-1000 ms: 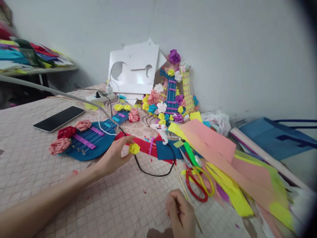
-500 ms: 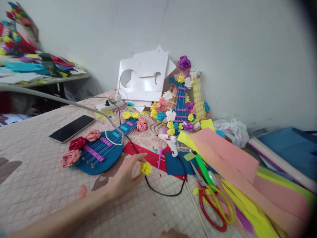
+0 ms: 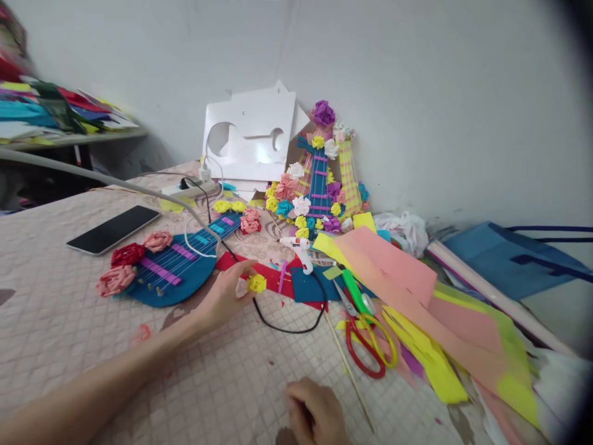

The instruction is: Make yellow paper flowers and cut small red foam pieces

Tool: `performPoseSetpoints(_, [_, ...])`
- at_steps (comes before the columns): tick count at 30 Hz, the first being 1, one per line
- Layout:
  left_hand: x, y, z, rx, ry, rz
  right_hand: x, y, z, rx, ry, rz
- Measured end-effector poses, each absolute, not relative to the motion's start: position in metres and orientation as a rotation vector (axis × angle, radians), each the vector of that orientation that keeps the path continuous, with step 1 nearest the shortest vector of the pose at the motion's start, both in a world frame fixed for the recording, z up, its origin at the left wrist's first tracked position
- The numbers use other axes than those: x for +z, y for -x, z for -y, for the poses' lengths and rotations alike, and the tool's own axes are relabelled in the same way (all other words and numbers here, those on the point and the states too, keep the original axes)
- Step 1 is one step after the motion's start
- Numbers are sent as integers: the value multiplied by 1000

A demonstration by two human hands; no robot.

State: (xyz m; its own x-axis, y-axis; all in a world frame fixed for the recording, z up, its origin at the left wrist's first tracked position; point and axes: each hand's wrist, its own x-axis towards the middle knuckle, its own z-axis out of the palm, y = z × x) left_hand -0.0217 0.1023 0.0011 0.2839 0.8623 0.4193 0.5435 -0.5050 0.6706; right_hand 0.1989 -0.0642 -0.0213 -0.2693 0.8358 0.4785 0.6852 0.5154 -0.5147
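A small yellow paper flower (image 3: 257, 283) is pinched between the thumb and fingers of my left hand (image 3: 227, 293), just above the table. Next to that hand lies a blue paper guitar (image 3: 194, 281) with purple strips, white strings, and red and pink paper roses (image 3: 117, 281) along its edge. My right hand (image 3: 317, 411) rests curled in a loose fist at the bottom of the view, with nothing visible in it. Beyond the hands, a white glue gun (image 3: 300, 250) lies on red and blue sheets, its black cord (image 3: 282, 330) looping towards me.
Red-handled scissors (image 3: 365, 355), a thin stick (image 3: 349, 371) and pink and yellow crepe paper (image 3: 393, 262) lie to the right. A phone (image 3: 113, 230) and power strip (image 3: 192, 190) are at left. Decorated guitars (image 3: 319, 179) and a white cut-out board (image 3: 250, 139) lean against the wall.
The view has shifted, so the table things sit further left and higher. My right hand has come further into view at the bottom. My left hand still holds the yellow flower.
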Motion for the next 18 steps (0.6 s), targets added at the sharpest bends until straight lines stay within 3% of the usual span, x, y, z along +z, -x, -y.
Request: performPoseSetpoints(18, [1, 12, -95, 1068, -2235, -1208, -13, -199, 62, 472, 1172, 2014])
